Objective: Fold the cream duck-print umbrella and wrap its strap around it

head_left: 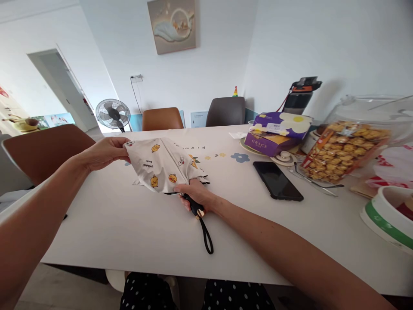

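Note:
A folding umbrella (161,165) with a pale canopy printed with yellow ducks is held over the white table, its canopy loose and collapsed. My left hand (108,150) pinches the canopy's edge at the left and pulls the cloth out flat. My right hand (198,193) is wrapped around the umbrella where the canopy meets the black handle (192,205). From the handle's end a black wrist strap (206,236) hangs toward me. Some of the canopy behind my right hand is hidden.
A black phone (277,180) lies right of the umbrella, with glasses (314,183) beyond it. Farther right stand a large jar of snacks (346,150), tissue packs (280,125), a bottle (300,97) and a white-green container (387,217). Chairs (163,119) line the table's far side.

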`<action>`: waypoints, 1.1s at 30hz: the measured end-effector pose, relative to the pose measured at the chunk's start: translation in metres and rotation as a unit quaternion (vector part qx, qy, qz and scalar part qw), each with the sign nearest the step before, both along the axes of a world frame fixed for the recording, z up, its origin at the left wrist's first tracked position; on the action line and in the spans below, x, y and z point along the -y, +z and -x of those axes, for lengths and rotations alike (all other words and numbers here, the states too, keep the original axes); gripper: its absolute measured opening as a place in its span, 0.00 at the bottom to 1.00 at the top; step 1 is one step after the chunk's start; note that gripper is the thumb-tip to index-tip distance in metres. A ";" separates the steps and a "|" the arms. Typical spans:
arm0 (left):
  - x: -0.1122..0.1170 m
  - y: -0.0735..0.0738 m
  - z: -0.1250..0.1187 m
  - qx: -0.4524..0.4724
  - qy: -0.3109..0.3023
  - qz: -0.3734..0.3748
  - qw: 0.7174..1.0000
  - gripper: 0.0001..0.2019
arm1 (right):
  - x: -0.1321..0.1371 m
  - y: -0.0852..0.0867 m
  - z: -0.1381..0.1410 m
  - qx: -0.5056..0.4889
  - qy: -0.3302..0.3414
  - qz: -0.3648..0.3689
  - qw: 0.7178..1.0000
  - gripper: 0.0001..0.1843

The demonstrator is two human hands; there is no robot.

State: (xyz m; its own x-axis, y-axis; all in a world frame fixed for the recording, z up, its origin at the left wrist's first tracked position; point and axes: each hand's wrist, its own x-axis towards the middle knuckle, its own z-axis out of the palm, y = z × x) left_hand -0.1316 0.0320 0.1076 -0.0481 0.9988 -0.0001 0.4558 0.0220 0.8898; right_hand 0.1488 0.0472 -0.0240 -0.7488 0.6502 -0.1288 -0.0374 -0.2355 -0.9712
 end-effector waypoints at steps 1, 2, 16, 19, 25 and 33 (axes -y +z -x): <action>0.000 0.000 0.000 0.005 -0.002 0.003 1.000 0.14 | 0.000 0.000 0.000 0.001 -0.003 0.003 1.000 0.14; 0.001 0.000 0.000 0.012 -0.003 0.007 1.000 0.14 | 0.000 0.001 0.000 0.003 -0.005 0.004 1.000 0.15; 0.006 -0.009 0.022 0.045 0.062 0.005 0.997 0.08 | 0.003 0.008 -0.001 -0.004 0.020 0.001 1.000 0.14; 0.007 -0.015 0.022 0.034 0.003 0.028 0.999 0.09 | 0.001 0.005 -0.001 -0.009 0.020 0.002 1.000 0.14; 0.009 -0.027 0.010 0.222 -0.032 0.033 0.974 0.06 | -0.003 -0.004 0.001 -0.008 0.011 -0.004 1.000 0.13; 0.004 -0.027 0.013 0.198 0.112 -0.010 0.974 0.07 | -0.001 -0.001 0.001 -0.005 0.005 -0.001 1.000 0.14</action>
State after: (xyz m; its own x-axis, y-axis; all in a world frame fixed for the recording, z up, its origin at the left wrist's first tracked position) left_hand -0.1446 0.0282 0.0809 -0.2644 0.9635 -0.0425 0.0626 0.0611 0.9962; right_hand 0.1478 0.0482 -0.0254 -0.7562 0.6434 -0.1194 -0.0454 -0.2336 -0.9713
